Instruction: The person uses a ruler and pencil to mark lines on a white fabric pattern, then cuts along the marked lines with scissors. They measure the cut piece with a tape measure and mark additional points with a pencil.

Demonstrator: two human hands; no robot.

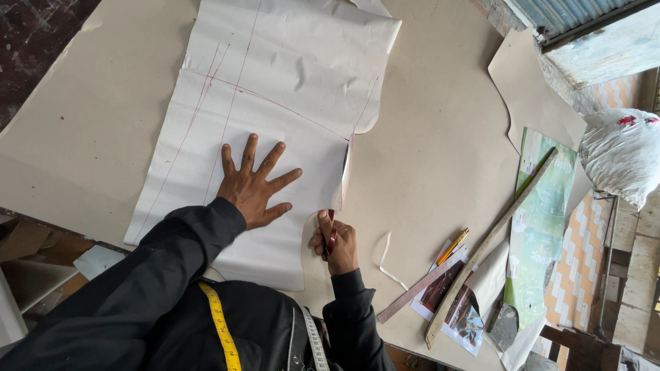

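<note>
A large white paper sheet with thin red drawn lines lies on a brown paper-covered table. My left hand presses flat on the sheet, fingers spread. My right hand grips red-handled scissors at the sheet's right edge, where a cut runs up along a red line and the paper edge curls upward. A thin white paper offcut lies just right of my right hand.
A yellow pencil, a flat metal ruler, and a long wooden curved ruler lie at right over printed sheets. A white plastic bag sits far right. A yellow tape measure hangs at my chest.
</note>
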